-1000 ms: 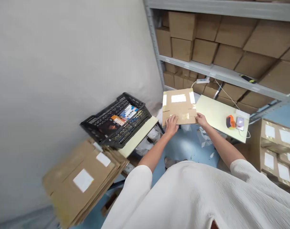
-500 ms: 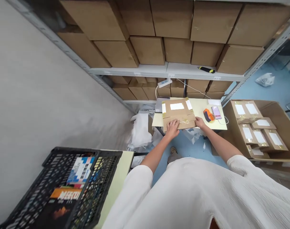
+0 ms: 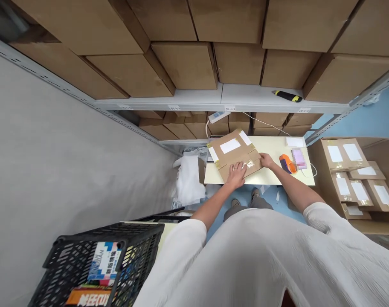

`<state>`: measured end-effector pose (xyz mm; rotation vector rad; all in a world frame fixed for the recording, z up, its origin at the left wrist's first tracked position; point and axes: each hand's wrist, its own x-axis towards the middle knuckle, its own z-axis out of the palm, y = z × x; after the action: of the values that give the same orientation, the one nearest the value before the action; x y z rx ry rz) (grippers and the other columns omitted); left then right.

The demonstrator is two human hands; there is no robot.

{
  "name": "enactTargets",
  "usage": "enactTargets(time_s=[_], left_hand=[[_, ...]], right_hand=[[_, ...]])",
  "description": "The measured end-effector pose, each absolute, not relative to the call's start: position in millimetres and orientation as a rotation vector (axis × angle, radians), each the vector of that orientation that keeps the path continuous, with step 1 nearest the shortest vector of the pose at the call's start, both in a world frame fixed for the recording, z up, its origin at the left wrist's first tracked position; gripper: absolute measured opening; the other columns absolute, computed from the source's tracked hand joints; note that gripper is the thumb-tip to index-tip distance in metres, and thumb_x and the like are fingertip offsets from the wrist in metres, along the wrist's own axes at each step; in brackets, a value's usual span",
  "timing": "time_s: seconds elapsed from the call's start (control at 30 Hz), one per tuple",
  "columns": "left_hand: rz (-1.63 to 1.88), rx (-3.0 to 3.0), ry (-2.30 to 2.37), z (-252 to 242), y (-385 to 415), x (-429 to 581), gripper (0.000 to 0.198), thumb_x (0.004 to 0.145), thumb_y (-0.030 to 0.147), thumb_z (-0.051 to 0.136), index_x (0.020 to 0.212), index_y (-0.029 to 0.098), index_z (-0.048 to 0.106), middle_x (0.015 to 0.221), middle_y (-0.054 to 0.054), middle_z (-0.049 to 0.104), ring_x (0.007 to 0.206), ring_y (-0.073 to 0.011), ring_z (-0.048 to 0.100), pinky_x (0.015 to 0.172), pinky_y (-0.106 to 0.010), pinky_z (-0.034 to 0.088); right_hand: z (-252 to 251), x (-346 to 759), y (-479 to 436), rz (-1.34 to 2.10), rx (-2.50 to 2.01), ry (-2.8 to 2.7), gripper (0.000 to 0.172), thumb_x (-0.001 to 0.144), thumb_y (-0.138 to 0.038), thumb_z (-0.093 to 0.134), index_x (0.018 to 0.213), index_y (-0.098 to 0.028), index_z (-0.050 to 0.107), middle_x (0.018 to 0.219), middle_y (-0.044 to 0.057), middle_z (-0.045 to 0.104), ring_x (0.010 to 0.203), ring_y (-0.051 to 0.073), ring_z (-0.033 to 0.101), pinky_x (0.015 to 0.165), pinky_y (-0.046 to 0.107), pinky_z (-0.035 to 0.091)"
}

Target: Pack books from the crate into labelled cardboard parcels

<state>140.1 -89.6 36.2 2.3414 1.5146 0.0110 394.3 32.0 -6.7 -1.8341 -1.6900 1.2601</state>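
Note:
A flat cardboard box (image 3: 235,156) lies turned at an angle on the pale table, with white labels and yellowish tape at its corners and clear tape across its near part. My left hand (image 3: 236,175) rests on the near part of it, fingers spread and a ring on one. At the box's right edge, my right hand (image 3: 266,160) pinches the cardboard; the fingertips are partly hidden. To the right of that hand are an orange tape dispenser (image 3: 288,163) and a purple item (image 3: 298,158), blurred out.
Shelves with cardboard boxes (image 3: 184,64) stand ahead, a yellow-black utility knife (image 3: 287,96) on the ledge. A large carton (image 3: 316,164) of labelled parcels is at right. A black crate (image 3: 50,260) with books sits at lower left, white packing material (image 3: 190,181) beyond it.
The box has been turned counterclockwise on the table, both hands staying on it. The camera view has shifted, and a second shoe now shows below the table.

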Motion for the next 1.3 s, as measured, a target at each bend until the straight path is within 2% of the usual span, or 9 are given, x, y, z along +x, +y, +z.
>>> enactTargets(time_s=[0.1, 0.23, 0.43, 0.53, 0.77, 0.9, 1.1, 1.3], left_hand=[[-0.011, 2.291, 1.508, 30.6, -75.1, 150.7, 0.090, 0.084, 0.022, 0.071, 0.170, 0.020, 0.043, 0.180, -0.021, 0.036, 0.166, -0.0391, 0.031, 0.136, -0.061, 0.019], [-0.021, 2.138, 1.535, 23.0, -56.3, 158.2, 0.085, 0.091, 0.033, 0.070, 0.170, 0.022, 0.042, 0.180, -0.020, 0.036, 0.166, -0.0392, 0.031, 0.136, -0.063, 0.021], [-0.036, 1.813, 1.802, 14.8, -26.1, 137.5, 0.074, 0.100, 0.032, 0.057, 0.172, 0.021, 0.039, 0.184, -0.018, 0.030, 0.167, -0.0374, 0.032, 0.134, -0.058, 0.029], [-0.049, 1.729, 1.858, 10.9, -9.7, 120.3, 0.073, 0.100, 0.031, 0.057, 0.171, 0.021, 0.041, 0.185, -0.017, 0.029, 0.167, -0.0380, 0.033, 0.133, -0.057, 0.031], [-0.039, 1.689, 1.873, -4.1, 35.5, 83.9, 0.066, 0.100, 0.032, 0.057, 0.165, 0.024, 0.050, 0.182, -0.015, 0.036, 0.166, -0.0367, 0.038, 0.133, -0.054, 0.035], [-0.055, 1.719, 1.814, -11.5, 64.0, 59.0, 0.064, 0.099, 0.033, 0.058, 0.162, 0.026, 0.054, 0.179, -0.013, 0.041, 0.163, -0.0350, 0.042, 0.133, -0.052, 0.037], [-0.149, 1.807, 1.742, -21.7, 105.6, 21.8, 0.062, 0.095, 0.030, 0.061, 0.157, 0.028, 0.057, 0.173, -0.012, 0.049, 0.158, -0.0343, 0.049, 0.131, -0.053, 0.041], [-0.180, 1.810, 1.740, -25.4, 131.9, 7.7, 0.056, 0.094, 0.028, 0.062, 0.150, 0.028, 0.061, 0.164, -0.015, 0.055, 0.149, -0.0374, 0.056, 0.122, -0.055, 0.048]], right_hand=[[-15.6, 396.3, 58.5, 1.320, -1.879, -1.723, 0.039, 0.086, -0.027, 0.070, 0.123, -0.022, 0.083, 0.114, 0.007, 0.085, 0.110, 0.029, 0.075, 0.104, 0.039, 0.059], [-27.8, 403.5, 91.7, 1.334, -1.925, -1.787, 0.041, 0.084, -0.027, 0.069, 0.121, -0.024, 0.084, 0.116, 0.007, 0.085, 0.112, 0.029, 0.075, 0.105, 0.040, 0.059], [-39.9, 403.9, 116.6, 1.255, -2.010, -1.711, 0.046, 0.083, -0.024, 0.065, 0.126, -0.024, 0.082, 0.137, 0.009, 0.080, 0.129, 0.030, 0.072, 0.115, 0.044, 0.055], [-40.1, 399.4, 112.5, 1.293, -2.021, -1.622, 0.044, 0.085, -0.024, 0.065, 0.125, -0.021, 0.081, 0.140, 0.011, 0.078, 0.129, 0.029, 0.072, 0.113, 0.041, 0.056], [-47.2, 387.0, 69.3, 1.360, -2.105, -1.423, 0.032, 0.084, -0.022, 0.065, 0.113, -0.023, 0.080, 0.124, 0.008, 0.083, 0.113, 0.026, 0.076, 0.097, 0.034, 0.060], [-53.5, 372.4, 35.1, 1.314, -2.255, -1.287, 0.031, 0.082, -0.020, 0.064, 0.109, -0.022, 0.078, 0.124, 0.007, 0.082, 0.117, 0.026, 0.076, 0.098, 0.032, 0.060], [-53.5, 345.9, 2.6, 1.204, -2.429, -1.034, 0.041, 0.079, -0.022, 0.070, 0.120, -0.022, 0.074, 0.129, 0.011, 0.080, 0.124, 0.031, 0.075, 0.102, 0.036, 0.059], [-54.8, 327.6, -11.1, 1.181, -2.535, -0.804, 0.050, 0.082, -0.029, 0.071, 0.132, -0.023, 0.065, 0.120, 0.012, 0.081, 0.116, 0.032, 0.077, 0.096, 0.038, 0.062]])
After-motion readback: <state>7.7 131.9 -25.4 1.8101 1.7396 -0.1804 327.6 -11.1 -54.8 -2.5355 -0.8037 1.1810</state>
